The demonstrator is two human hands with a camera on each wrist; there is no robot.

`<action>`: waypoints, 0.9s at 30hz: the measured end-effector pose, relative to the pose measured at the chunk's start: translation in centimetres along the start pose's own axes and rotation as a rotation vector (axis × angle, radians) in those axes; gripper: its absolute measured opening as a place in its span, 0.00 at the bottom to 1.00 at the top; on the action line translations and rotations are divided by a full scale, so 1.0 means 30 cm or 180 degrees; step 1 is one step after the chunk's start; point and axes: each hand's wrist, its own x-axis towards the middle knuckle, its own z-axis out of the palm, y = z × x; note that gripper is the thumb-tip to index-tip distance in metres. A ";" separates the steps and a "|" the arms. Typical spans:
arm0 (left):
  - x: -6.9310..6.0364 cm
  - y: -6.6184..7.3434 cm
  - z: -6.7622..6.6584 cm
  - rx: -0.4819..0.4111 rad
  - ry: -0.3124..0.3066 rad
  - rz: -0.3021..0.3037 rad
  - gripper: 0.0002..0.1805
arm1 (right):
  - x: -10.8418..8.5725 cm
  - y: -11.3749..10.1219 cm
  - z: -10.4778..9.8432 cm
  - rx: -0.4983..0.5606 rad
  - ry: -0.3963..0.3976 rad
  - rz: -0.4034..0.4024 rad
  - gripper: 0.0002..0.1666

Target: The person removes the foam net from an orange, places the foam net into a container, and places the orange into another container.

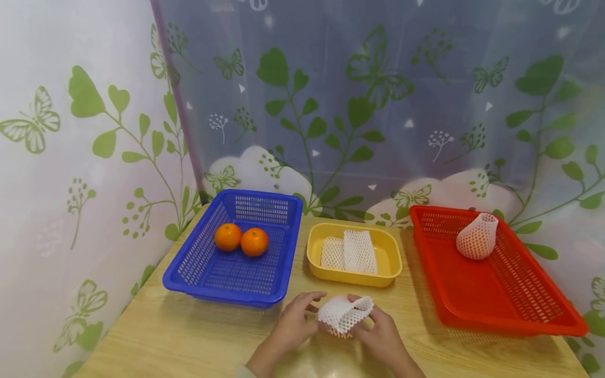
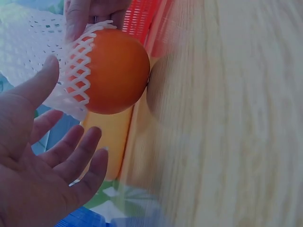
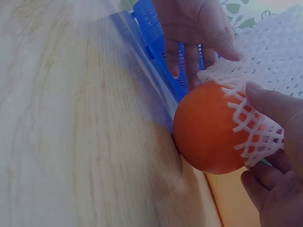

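An orange [image 2: 118, 71] rests on the wooden table with a white foam net sleeve [image 1: 341, 313] pulled over its upper part. In both wrist views its lower part is bare, and the sleeve's other end stands up loosely. My right hand [image 1: 382, 336] grips the sleeve around the orange, thumb on the near side and fingers behind. My left hand [image 1: 295, 321] is beside it, fingers spread and relaxed. In the left wrist view those fingers are apart from the fruit, while the thumb is close to the mesh; whether it touches I cannot tell.
At the left a blue basket [image 1: 227, 288] holds two bare oranges [image 1: 254, 242]. Behind the hands stands a yellow tray [image 1: 389, 257] with flat foam sleeves [image 1: 360, 252]. A red basket [image 1: 465, 299] at the right contains a sleeved fruit [image 1: 476, 241]. A patterned curtain [image 1: 321, 105] hangs behind.
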 end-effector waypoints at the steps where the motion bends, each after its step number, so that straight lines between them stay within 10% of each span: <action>1: -0.001 0.001 0.000 -0.0013 -0.0050 0.0002 0.34 | 0.001 -0.001 -0.001 -0.0008 0.0016 0.0027 0.30; 8: -0.006 0.009 0.005 -0.0056 -0.0183 0.0031 0.36 | 0.010 0.011 -0.003 -0.0021 0.0057 0.0221 0.28; 17: -0.002 0.008 0.014 0.0009 -0.0196 0.0208 0.33 | 0.012 0.010 -0.024 0.0667 0.0025 -0.0389 0.22; 27: 0.000 0.009 0.031 0.0192 -0.0086 0.0328 0.31 | 0.004 -0.001 -0.019 0.0577 -0.0009 -0.0007 0.23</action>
